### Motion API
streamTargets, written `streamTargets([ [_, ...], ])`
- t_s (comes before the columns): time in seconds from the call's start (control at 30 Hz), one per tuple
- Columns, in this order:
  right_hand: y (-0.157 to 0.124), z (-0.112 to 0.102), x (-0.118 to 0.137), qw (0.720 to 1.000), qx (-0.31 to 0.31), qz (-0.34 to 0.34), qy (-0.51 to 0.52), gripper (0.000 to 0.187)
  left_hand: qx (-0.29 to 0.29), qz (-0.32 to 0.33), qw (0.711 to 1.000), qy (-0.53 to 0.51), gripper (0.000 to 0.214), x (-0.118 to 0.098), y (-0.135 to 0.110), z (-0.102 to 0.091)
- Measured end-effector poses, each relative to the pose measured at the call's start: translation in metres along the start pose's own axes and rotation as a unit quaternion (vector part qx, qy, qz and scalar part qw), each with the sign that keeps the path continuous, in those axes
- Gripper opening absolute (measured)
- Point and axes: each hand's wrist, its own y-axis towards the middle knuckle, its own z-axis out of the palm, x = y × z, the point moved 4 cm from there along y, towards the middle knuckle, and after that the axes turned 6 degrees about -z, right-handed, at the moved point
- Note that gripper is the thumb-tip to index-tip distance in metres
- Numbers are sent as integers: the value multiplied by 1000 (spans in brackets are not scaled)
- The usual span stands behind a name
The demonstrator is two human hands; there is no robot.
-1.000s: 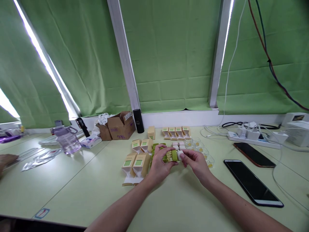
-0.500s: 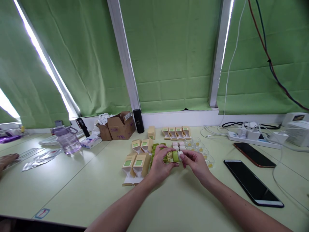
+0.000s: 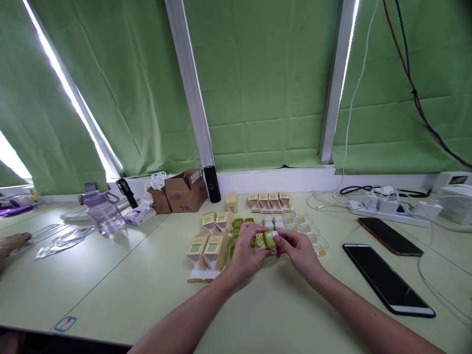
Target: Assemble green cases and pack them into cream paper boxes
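Note:
My left hand (image 3: 246,248) and my right hand (image 3: 298,249) meet above the pale green table (image 3: 147,285), both pinched on a small green-and-white jar (image 3: 269,239). The left fingers curl round its green body, the right fingertips grip its white end. Under and behind the hands lie several green lids (image 3: 240,223). Tan cartons with green labels (image 3: 208,248) stand just left of my left hand. Clear little cups (image 3: 309,235) and white jars (image 3: 273,222) sit right behind my hands.
Two black phones (image 3: 387,282) lie at the right, near a power strip with cables (image 3: 383,205). A brown cardboard box (image 3: 185,191), a black cylinder (image 3: 211,184) and a purple water jug (image 3: 101,212) stand at the back left. Another person's hand (image 3: 13,242) rests at the far left edge.
The jar has turned between my fingers, and my hands have closed in a little round it. The other person's hand at the left has barely shifted.

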Motion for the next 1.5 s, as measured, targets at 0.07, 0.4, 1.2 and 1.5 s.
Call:
streamTargets([
  [0.07,0,1,-1,1000,-2,5,5,59,-2,-8,1000,0,50,0,0,1],
  [0.4,-1,-6,2,996,-35,-48,-63,58,53,-107,986,-114,51,15,2,7],
  [1.2,-20,1,19,801,-34,-395,-450,32,154,-162,929,-295,66,-5,-6,17],
  [1.5,-23,4,21,766,-22,-417,-490,36,142,-139,942,-270,62,-5,-8,17],
])
